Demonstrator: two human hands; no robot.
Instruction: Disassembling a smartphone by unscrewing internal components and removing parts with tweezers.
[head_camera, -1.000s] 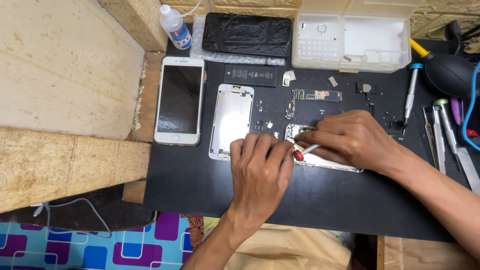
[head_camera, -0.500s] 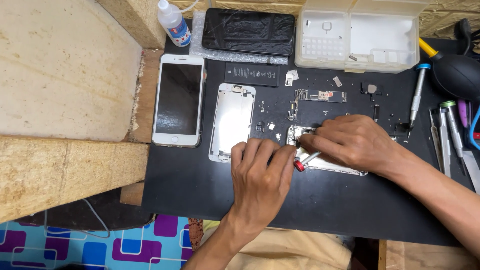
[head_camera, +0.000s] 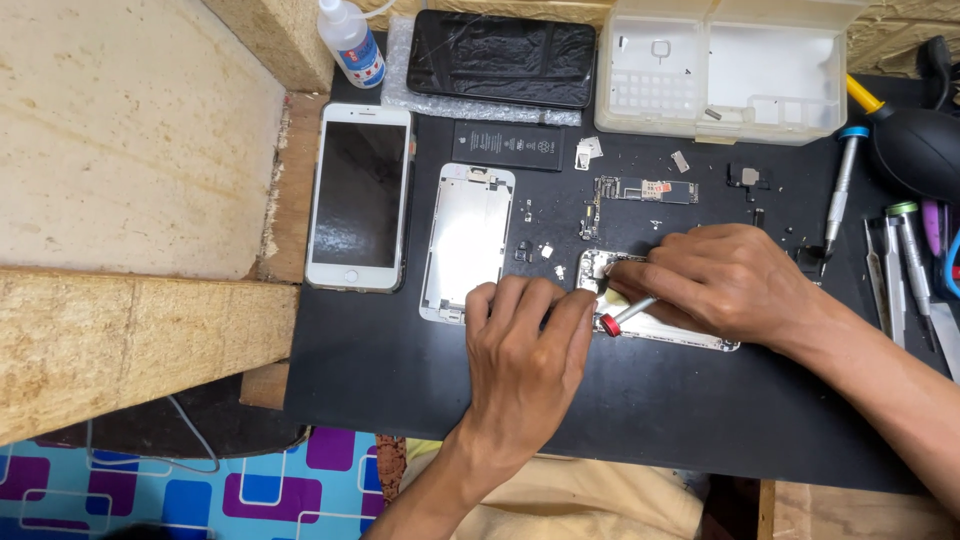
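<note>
Mat: black work mat (head_camera: 620, 420), bare along its near edge, crowded toward the back
Left edge: wooden board (head_camera: 130, 150) butts the mat; white phone (head_camera: 360, 195) lies face up just beside it
Right edge: screwdrivers (head_camera: 838, 190) and tweezers, partly cut off by the frame
Phone shell: silver phone shell (head_camera: 690, 335) lies flat mid-mat, mostly covered by the hands
Right hand: right hand (head_camera: 725, 280) pinches a small screwdriver (head_camera: 622, 315) with a red cap, tip at the shell's top corner
Left hand: left hand (head_camera: 525, 355) rests curled on the mat, fingertips touching the shell's left end; whether it grips anything cannot be told
Hidden: shell interior under the palms
Loose: screen panel (head_camera: 465, 240), battery (head_camera: 508, 145), circuit board (head_camera: 645, 190)
Container: clear parts box (head_camera: 730, 70), lid open, a few tiny bits inside
</note>
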